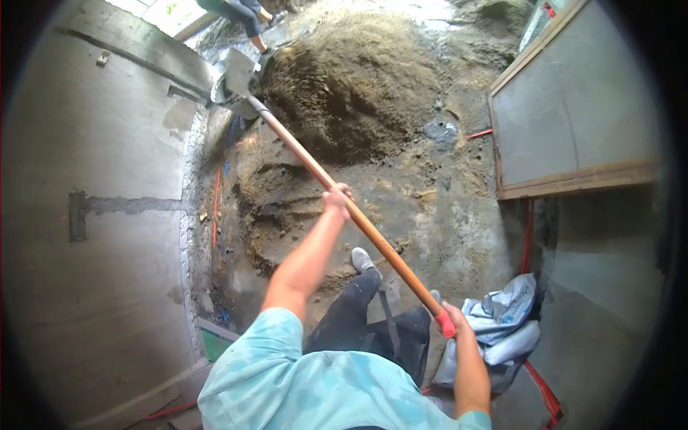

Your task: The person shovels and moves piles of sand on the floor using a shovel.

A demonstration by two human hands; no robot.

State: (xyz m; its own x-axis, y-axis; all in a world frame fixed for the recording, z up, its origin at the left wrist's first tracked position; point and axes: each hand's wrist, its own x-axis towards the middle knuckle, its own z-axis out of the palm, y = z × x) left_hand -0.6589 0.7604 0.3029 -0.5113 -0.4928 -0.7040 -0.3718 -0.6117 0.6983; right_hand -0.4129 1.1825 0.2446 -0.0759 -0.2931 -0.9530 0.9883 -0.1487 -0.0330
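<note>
A long-handled shovel [373,233] slants across the head view, from its metal blade at the upper left to a red grip end at the lower right. My left hand [337,201] is closed around the middle of the wooden shaft. Down by my right side, my right hand [456,322] grips the shaft at its red end. The blade is raised over a pale, rounded container [219,92], which it partly hides, beside a heap of wet sand or mortar [358,86]. I cannot tell whether the blade touches the container.
A bare grey wall [129,143] runs along the left. At the right stands a wood-framed panel [573,107], with crumpled white sacks [505,315] below it. Another person's legs [247,21] are at the top left. Red tubing [216,208] lies by the left wall.
</note>
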